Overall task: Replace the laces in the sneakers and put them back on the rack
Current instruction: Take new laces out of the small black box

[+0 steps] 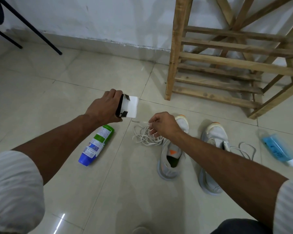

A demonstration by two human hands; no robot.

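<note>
Head view: the person looks down at a pale tiled floor (pixel 61 85) with both arms stretched out.

The left hand (pixel 107 108) is up above the floor. Its fingers curl round a white card (pixel 131 107) that has black strips at its edge. The card pokes out to the right of the hand.

The right hand (pixel 164 126) is a little nearer and to the right. Its fingertips pinch a tangled bunch of loose laces (pixel 145 137). The bunch is white. Part of it hangs from the fingers and part lies on the floor, touching the left sneaker (pixel 170 159).

Both sneakers are grey and white with orange tips. They sit on the floor side by side, toes pointing to the far wall (pixel 91 17). The right hand hides part of the left sneaker's toe. The right arm crosses in front of the right sneaker (pixel 213 137). A thin lace loop (pixel 246 149) lies on the floor just right of that sneaker.

The wooden rack (pixel 226 65) stands far and to the right, past the sneakers, against the wall.

A green, white and blue bottle (pixel 96 146) lies on its side under the left arm. A blue spray bottle (pixel 277 149) lies at the right edge. Thin black legs (pixel 32 29) slant down at the far left.
</note>
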